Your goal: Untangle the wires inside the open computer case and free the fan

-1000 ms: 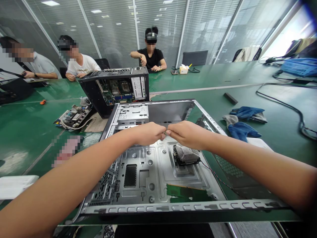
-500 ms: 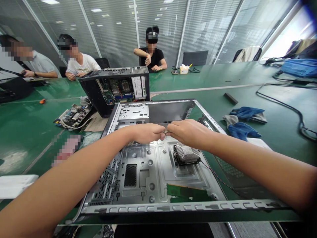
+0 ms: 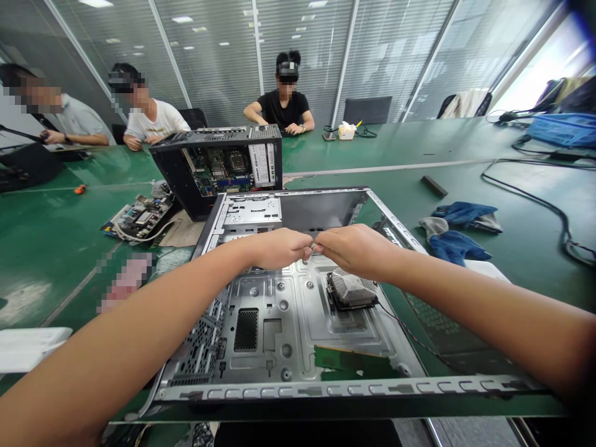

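My left hand and my right hand meet above an open computer case that lies on its side. The fingers of both are closed in a pinch, tips almost touching. Something small and pale shows between them, too little of it to name. Below my right hand, inside the case, sits a CPU cooler with metal fins and a thin twisted cable. Green memory sticks lie on the case floor near its front edge.
Behind stands a second computer case with a motherboard inside. A loose motherboard lies at left. Blue-grey gloves, a dark bar and black cable lie at right. Several people sit across the green table.
My hands stay nearly in place, with only a slight shift of the fingertips. Across the table, a person in black has lowered a raised hand.
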A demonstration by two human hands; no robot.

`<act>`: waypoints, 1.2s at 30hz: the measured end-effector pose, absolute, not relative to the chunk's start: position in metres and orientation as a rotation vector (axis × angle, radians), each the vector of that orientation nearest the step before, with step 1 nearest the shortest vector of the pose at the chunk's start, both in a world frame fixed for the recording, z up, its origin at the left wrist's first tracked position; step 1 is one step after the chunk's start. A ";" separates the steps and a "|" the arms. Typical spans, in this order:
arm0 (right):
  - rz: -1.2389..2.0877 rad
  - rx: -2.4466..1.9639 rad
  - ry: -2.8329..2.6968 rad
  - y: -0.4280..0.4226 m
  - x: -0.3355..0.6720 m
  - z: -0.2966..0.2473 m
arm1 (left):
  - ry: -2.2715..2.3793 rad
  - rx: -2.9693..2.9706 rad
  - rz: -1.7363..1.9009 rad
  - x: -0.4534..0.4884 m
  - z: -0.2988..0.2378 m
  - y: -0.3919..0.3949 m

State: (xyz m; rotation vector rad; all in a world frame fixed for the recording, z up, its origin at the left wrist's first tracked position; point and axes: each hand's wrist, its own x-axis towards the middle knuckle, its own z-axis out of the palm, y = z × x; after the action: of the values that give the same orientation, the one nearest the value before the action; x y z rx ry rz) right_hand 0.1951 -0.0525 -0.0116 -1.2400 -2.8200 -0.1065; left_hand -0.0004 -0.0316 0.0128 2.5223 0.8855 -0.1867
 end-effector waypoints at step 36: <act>0.170 -1.222 -2.790 -0.049 0.198 -0.012 | 0.969 2.617 -0.266 0.004 0.012 -0.034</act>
State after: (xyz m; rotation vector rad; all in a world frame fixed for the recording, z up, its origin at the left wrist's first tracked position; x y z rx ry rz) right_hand 0.1981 -0.0486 -0.0120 -1.2221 -2.7902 0.1697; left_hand 0.0036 -0.0337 0.0123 2.6167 0.9685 -0.2662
